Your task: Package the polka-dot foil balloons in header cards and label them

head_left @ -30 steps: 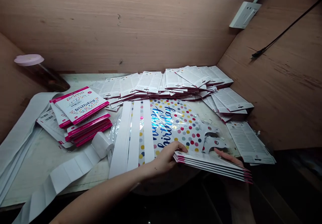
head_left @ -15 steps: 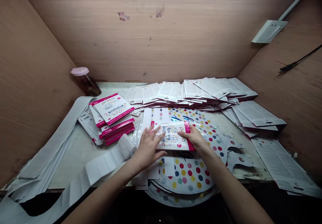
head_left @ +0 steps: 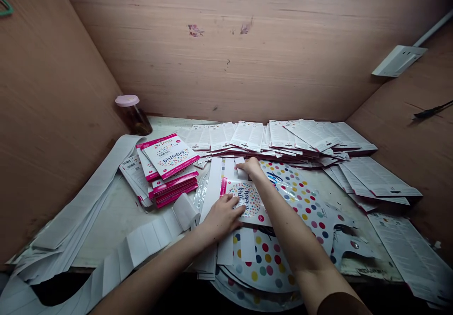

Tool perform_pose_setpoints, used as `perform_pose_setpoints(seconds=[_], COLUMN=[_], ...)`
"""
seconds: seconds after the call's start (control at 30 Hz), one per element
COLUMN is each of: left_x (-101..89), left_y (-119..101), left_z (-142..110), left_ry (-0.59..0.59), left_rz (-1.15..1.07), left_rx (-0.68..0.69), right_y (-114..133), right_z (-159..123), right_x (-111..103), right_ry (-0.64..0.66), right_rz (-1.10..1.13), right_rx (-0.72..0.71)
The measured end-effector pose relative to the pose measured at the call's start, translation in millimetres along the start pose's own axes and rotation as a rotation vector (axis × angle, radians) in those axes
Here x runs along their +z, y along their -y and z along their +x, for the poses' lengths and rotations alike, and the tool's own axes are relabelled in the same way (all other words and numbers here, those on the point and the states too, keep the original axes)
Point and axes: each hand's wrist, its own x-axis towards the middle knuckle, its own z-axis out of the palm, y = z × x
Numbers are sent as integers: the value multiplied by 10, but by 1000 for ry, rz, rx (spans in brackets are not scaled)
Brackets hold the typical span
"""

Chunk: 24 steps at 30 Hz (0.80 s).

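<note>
A white and pink "happy birthday" balloon packet [head_left: 251,204] lies face up, turned sideways, on white paper strips [head_left: 247,246] over a dotted round balloon [head_left: 297,192]. My left hand [head_left: 224,215] rests on the packet's left part, fingers spread and pressing its face. Beyond the packet's far edge, my right hand [head_left: 250,166] is closed, its fingertips at the far end of a white strip [head_left: 239,162]; the forearm crosses over the packet's right end and hides it.
Pink-edged packets [head_left: 173,157] are stacked at left, near a coiled label strip [head_left: 152,235]. Rows of packets lying back side up [head_left: 249,136] line the back and right [head_left: 380,176]. A lidded container [head_left: 132,114] stands in the back left corner. Wooden walls [head_left: 226,70] enclose the table.
My right hand has let go of the packet's right end and moved to the far end of a strip. The packet now lies lower, under my left hand. The view has shifted slightly.
</note>
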Motion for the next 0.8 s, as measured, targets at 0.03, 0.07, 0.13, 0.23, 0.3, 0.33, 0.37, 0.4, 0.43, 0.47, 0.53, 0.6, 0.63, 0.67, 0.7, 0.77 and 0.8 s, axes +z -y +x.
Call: perform_pose_setpoints(seconds=[0.03, 0.07, 0.13, 0.23, 0.3, 0.33, 0.37, 0.4, 0.43, 0.47, 0.53, 0.6, 0.63, 0.67, 0.7, 0.77, 0.8], left_x=[9, 17, 23, 8, -11, -19, -25, -30, -34, -38, -49, -66, -75, -84, -91, -97, -95], left_y=[3, 6, 8, -6, -23, -32, -39, -44, -46, -46, -39, -29, -24, -20, -16, -6, 0], left_z=[-3, -4, -4, 4, 11, 15, 17, 19, 21, 23, 28, 35, 39, 44, 49, 59, 64], left_ry=[-6, -11, -20, -16, -1, 6, 8, 6, 1, 0, 17, 53, 69, 78, 82, 81, 80], left_rz=[-3, -5, -8, -19, -34, -45, -54, -60, -62, -58, -33, 3, 23, 41, 54, 66, 66], left_rx=[0, 1, 1, -8, -41, -68, -97, -122, -136, -133, -96, -56, -47, -44, -43, -30, -19], right_y=[-18, -44, -113, -250, -357, -411, -463, -511, -552, -587, -633, -649, -649, -646, -642, -631, -624], right_z=[-2, -39, -218, -689, -1032, -1184, -1316, -1431, -1531, -1623, -1809, -2009, -2108, -2199, -2275, -2372, -2392], right_x=[-32, -82, -213, -367, -370, -339, -293, -241, -194, -160, -154, -232, -288, -344, -391, -445, -449], right_ry=[8, 10, 11, 29, 42, 43, 41, 37, 27, 12, -26, -7, 32, 84, 131, 167, 155], right_rz=[6, 10, 20, 17, -8, -25, -43, -57, -74, -102, -191, -288, -325, -354, -383, -469, -529], right_rx=[-30, -66, -154, -324, -432, -474, -504, -521, -535, -555, -630, -758, -822, -867, -898, -932, -951])
